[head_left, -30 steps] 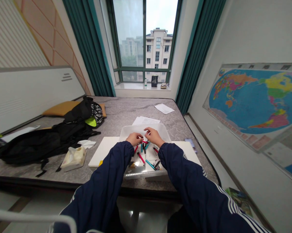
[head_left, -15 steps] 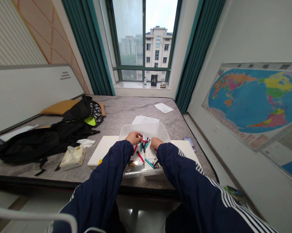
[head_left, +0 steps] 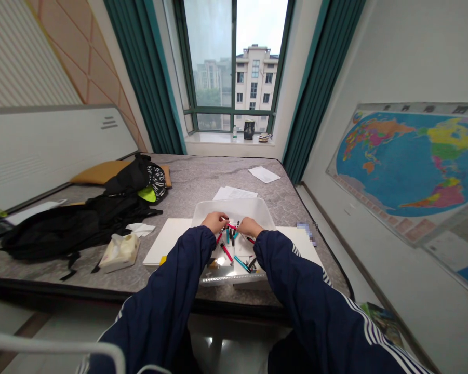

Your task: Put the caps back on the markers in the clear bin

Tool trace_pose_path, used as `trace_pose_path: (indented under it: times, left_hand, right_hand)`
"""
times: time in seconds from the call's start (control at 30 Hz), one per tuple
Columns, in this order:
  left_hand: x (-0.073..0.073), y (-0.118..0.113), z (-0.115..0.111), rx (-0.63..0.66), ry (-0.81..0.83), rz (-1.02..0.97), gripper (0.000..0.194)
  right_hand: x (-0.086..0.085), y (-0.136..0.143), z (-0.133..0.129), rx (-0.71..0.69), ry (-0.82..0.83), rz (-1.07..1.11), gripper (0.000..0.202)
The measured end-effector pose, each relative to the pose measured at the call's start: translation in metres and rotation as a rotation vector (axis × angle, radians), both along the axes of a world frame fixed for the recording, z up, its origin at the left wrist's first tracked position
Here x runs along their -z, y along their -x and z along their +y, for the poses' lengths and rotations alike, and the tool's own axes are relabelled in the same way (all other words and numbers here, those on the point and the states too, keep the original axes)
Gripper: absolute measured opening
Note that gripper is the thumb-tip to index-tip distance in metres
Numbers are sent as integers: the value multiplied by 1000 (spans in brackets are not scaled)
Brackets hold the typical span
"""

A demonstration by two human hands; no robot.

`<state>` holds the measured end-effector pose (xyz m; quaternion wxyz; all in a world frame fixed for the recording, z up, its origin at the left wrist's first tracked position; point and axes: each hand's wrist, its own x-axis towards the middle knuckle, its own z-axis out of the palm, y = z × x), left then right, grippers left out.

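Observation:
Over a translucent plastic bin [head_left: 253, 206], my left hand [head_left: 216, 222] is closed in a pinch on a red pen [head_left: 231, 226]. My right hand [head_left: 250, 227] has its fingers curled together at the pen's other end; the fingertips are partly hidden. Below the hands, several loose pens and caps lie in the bin, among them a red pen [head_left: 226, 252], a teal pen [head_left: 242, 264] and black pieces [head_left: 232, 237]. Another red piece [head_left: 250, 240] shows beside my right sleeve.
White boards or sheets [head_left: 167, 236] lie beside the bin on the grey mattress [head_left: 202, 174]. A tissue box [head_left: 120, 252] and a black backpack [head_left: 50, 228] are at the left. Papers [head_left: 234, 193] lie behind the bin, and a wall map [head_left: 409, 156] hangs at the right.
My right hand has moved slightly left, its fingers reaching the red pen beside my left hand. My left hand stays nearly where it was; the whole view has shifted a little.

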<state>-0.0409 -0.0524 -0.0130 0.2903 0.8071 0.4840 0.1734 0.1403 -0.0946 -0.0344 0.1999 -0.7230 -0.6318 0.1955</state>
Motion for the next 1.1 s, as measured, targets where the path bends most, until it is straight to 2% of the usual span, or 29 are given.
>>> trace_pose_path:
  times: [0.07, 0.17, 0.23, 0.3, 0.43, 0.5, 0.6, 0.73, 0.87, 1.1]
  left_hand:
    - [1, 1, 1, -19, -19, 18, 28]
    - [3, 1, 2, -32, -4, 29, 27]
    - [4, 1, 4, -28, 6, 29, 26]
    - [6, 1, 5, -21, 12, 26, 26]
    - [7, 2, 6, 5, 21, 14, 26]
    - [6, 2, 6, 20, 25, 4, 26]
    - [4, 1, 4, 27, 21, -3, 27]
    - [3, 0, 3, 16, 11, -1, 28]
    - [4, 0, 4, 28, 7, -5, 28]
    - [0, 0, 1, 62, 13, -1, 28]
  right_hand:
    - [-6, -1, 3, 51, -53, 66, 6]
    - [-15, -2, 7, 150, -304, 189, 18]
    - [-18, -2, 9, 183, -396, 270, 21]
    - [-21, -1, 10, 163, -373, 398, 21]
    - [-25, 3, 9, 134, -191, 783, 24]
    - [-27, 4, 8, 122, -170, 885, 25]
    - [-27, 6, 7, 57, -205, 822, 24]
    - [-26, 9, 6, 22, -205, 690, 12]
    - [-26, 11, 5, -20, -166, 671, 20]
    - [-26, 11, 4, -96, -257, 505, 26]
